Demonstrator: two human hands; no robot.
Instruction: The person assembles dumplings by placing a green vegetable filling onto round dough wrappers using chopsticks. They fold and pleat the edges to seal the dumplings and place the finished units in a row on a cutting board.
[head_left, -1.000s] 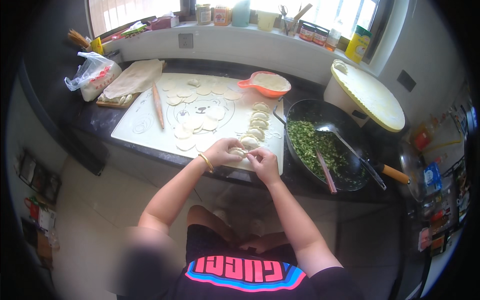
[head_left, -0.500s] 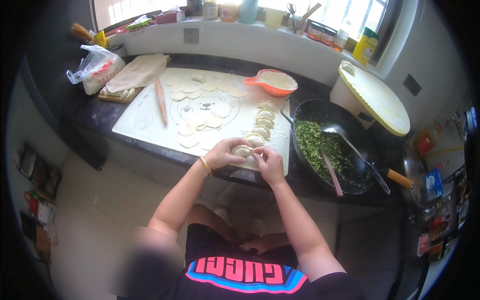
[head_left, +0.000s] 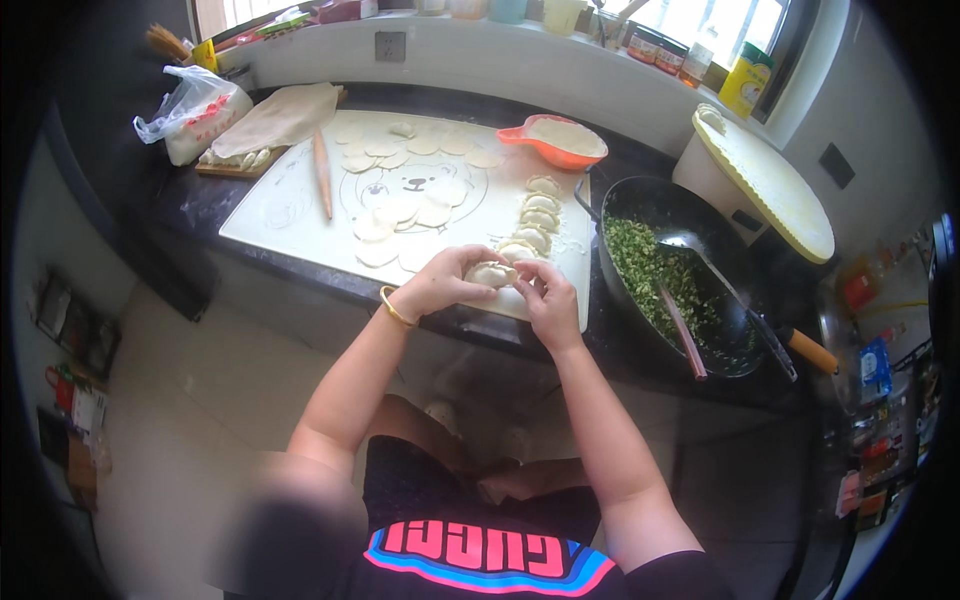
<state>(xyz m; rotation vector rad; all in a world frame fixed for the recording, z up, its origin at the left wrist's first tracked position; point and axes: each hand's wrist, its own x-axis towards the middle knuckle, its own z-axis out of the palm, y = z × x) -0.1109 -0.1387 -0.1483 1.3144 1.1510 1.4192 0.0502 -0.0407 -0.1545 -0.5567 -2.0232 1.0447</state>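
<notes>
Between my two hands is a pale, half-moon dumpling (head_left: pixel 489 275), held over the front edge of the white dough mat (head_left: pixel 280 215). My left hand (head_left: pixel 440 279) grips its left side, thumb in front and fingers behind. At the dumpling's right end, the fingertips of my right hand (head_left: pixel 548 300) pinch the rim. Just beyond, a column of finished dumplings (head_left: pixel 537 218) runs away from me along the mat's right side. Round dough wrappers (head_left: pixel 376 226) lie overlapping to the left of them, with more at the back of the mat.
Right of the mat stands a black wok (head_left: pixel 735 290) with chopped green filling (head_left: pixel 640 265), a slotted spatula (head_left: pixel 725 290) and a reddish utensil handle (head_left: pixel 684 335). An orange scoop (head_left: pixel 575 150) of flour sits behind. Leftward are a rolling pin (head_left: pixel 322 175), a cloth (head_left: pixel 280 118) and a plastic bag (head_left: pixel 200 115).
The whole scene sits slightly differently in view, as if my head tilted. Both hands keep hold of the dumpling, and my right fingers have shifted a little along its rim.
</notes>
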